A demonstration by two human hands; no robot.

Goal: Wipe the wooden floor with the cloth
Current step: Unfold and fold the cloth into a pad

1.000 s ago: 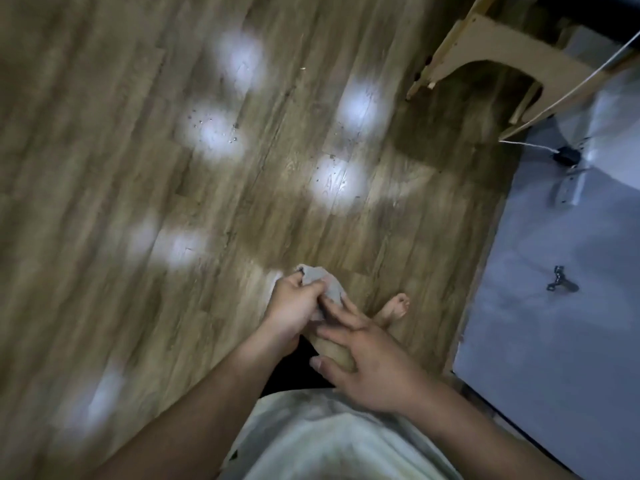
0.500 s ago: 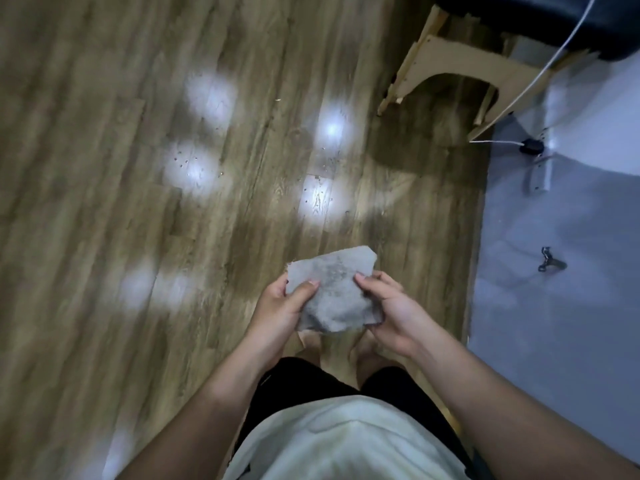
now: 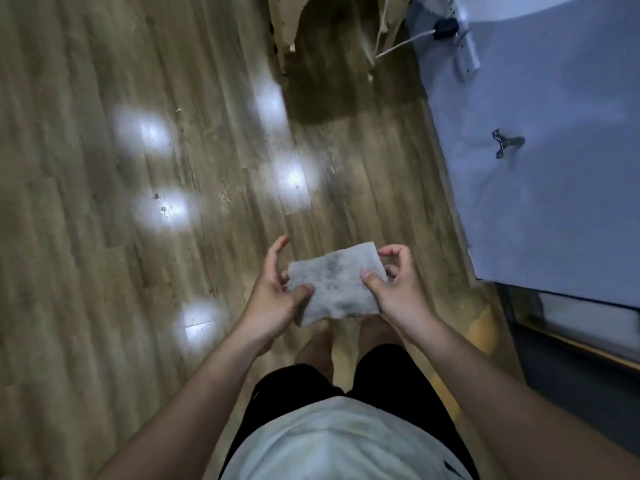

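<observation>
I stand over the wooden floor (image 3: 104, 237), which shows bright light reflections and small dark specks. A grey, dirt-stained cloth (image 3: 336, 282) is spread flat in front of my waist, above my bare feet. My left hand (image 3: 277, 292) pinches its left edge with thumb and fingers. My right hand (image 3: 391, 285) pinches its right edge, thumb on top. The cloth is held in the air, apart from the floor.
A pale blue surface (image 3: 536, 202) runs along the right, with a small dark metal piece (image 3: 504, 143) on it. A wooden furniture leg (image 3: 284, 32) and a white cable with a black plug (image 3: 445, 27) lie at the top.
The cloth went from bunched between my hands to unfolded and spread flat. My view swung so the blue surface and furniture sit further up and right.
</observation>
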